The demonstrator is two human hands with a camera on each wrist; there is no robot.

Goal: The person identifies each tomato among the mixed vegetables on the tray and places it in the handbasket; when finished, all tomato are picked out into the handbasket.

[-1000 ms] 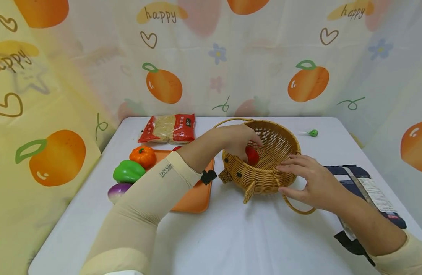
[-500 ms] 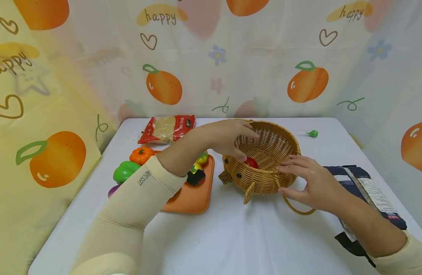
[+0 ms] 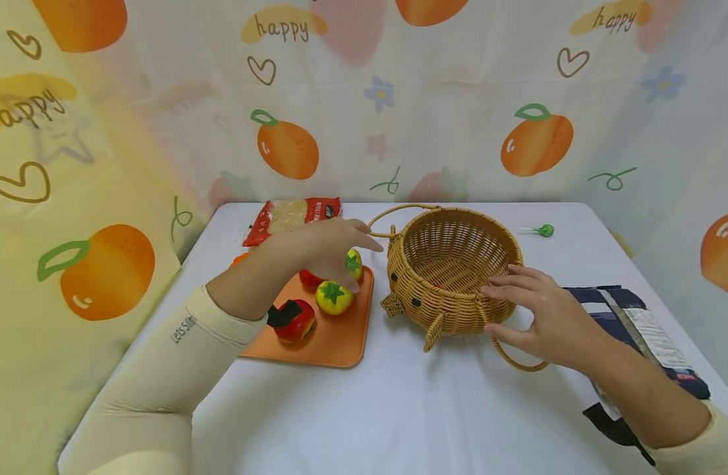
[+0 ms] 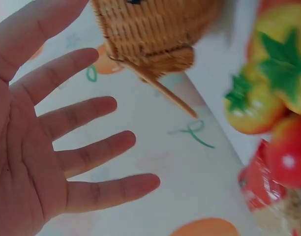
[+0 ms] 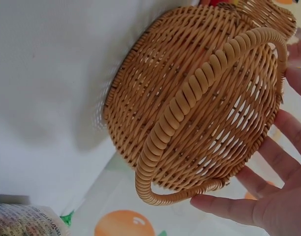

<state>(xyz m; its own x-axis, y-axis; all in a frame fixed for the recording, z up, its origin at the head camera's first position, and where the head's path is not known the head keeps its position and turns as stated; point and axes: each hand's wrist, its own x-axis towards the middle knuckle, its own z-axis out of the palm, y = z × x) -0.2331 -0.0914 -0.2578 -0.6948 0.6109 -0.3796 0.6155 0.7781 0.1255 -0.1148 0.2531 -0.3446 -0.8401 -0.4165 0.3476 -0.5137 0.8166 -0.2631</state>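
My left hand [image 3: 322, 249] is over the orange tray [image 3: 334, 355], its fingers spread and nothing in them; the left wrist view shows its bare palm. Below it lie two yellow-red toy fruits with green star-shaped tops, one of them a yellow fruit [image 3: 334, 298], and a red toy fruit [image 3: 295, 322] partly behind a black strap. At the right rim of a pig-faced wicker basket [image 3: 455, 316] stays my right hand [image 3: 542, 315]. Its fingers are extended along the rim by the looped handle [image 5: 177, 105]. The front wall hides nearly all of a red round item inside the basket.
A red-and-clear food bag [image 3: 287, 218] lies behind the tray. A green lollipop [image 3: 545, 230] is at the back right, and a dark blue package [image 3: 643, 330] sits under my right forearm. My left arm covers the tray's left side.
My left hand has let go of the red round item inside the basket, come out, and moved left over the tray. My right hand has stayed at the basket's rim.
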